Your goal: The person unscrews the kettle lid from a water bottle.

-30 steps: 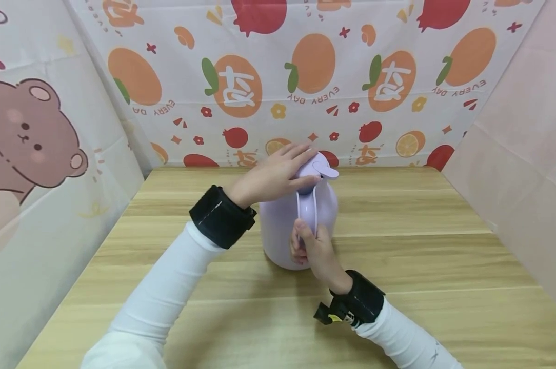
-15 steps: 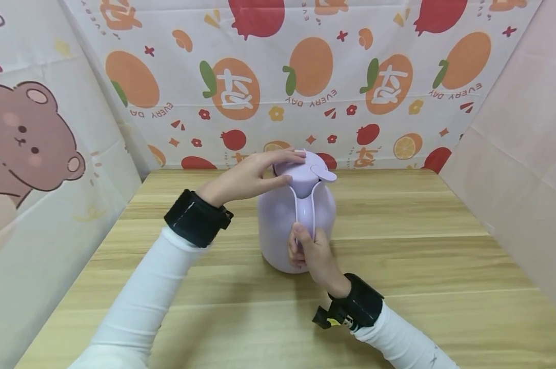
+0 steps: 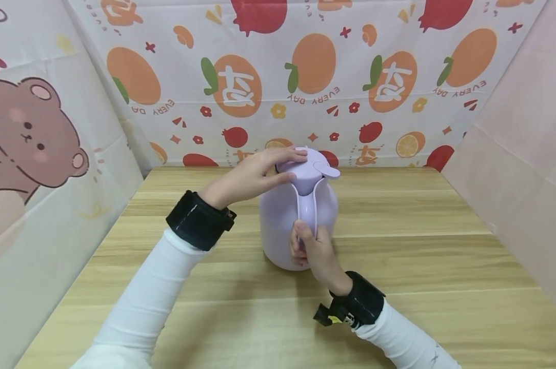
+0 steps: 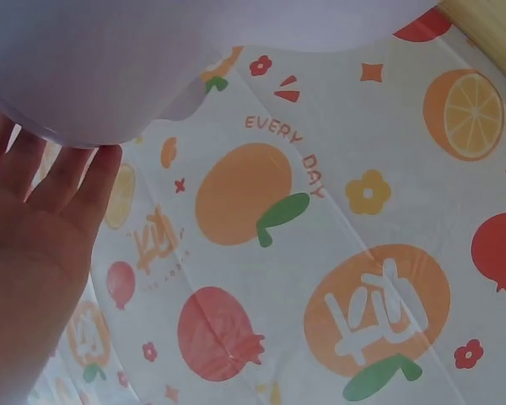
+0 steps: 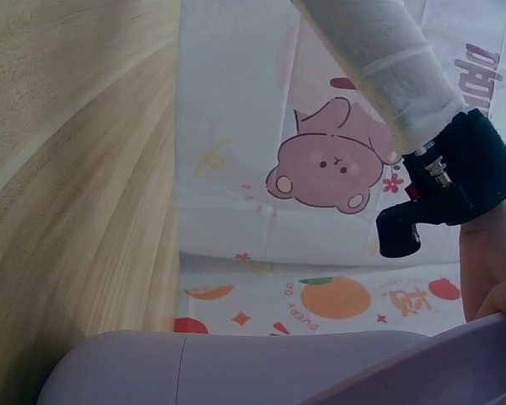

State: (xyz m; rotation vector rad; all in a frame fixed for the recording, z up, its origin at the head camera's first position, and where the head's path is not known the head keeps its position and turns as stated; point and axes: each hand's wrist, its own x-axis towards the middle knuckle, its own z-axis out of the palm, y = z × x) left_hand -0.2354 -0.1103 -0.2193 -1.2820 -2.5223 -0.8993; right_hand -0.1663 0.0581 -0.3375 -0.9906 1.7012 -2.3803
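Note:
A lilac thermos jug (image 3: 278, 230) stands upright on the wooden table, its handle facing me. My right hand (image 3: 312, 251) grips the lower part of the handle (image 3: 308, 207), thumb up along it. On the left side of the lid (image 3: 308, 166) rests my left hand (image 3: 257, 174), its fingers extended over the top and the thumb along the near side. In the left wrist view the fingertips (image 4: 108, 156) of that hand touch the lilac rim. A small lilac tab (image 3: 328, 171) sticks out at the lid's right. The right wrist view shows the jug's body (image 5: 236, 367) close up.
Fruit-printed cloth (image 3: 315, 102) hangs right behind the table (image 3: 421, 266). A bear-printed cloth (image 3: 28, 133) is at the left and a pale pink one (image 3: 513, 128) at the right. Each wrist wears a black strap.
My left hand has drawn back to the left over the lid, uncovering more of its top; in the last half second it has stayed there. The right hand keeps its grip.

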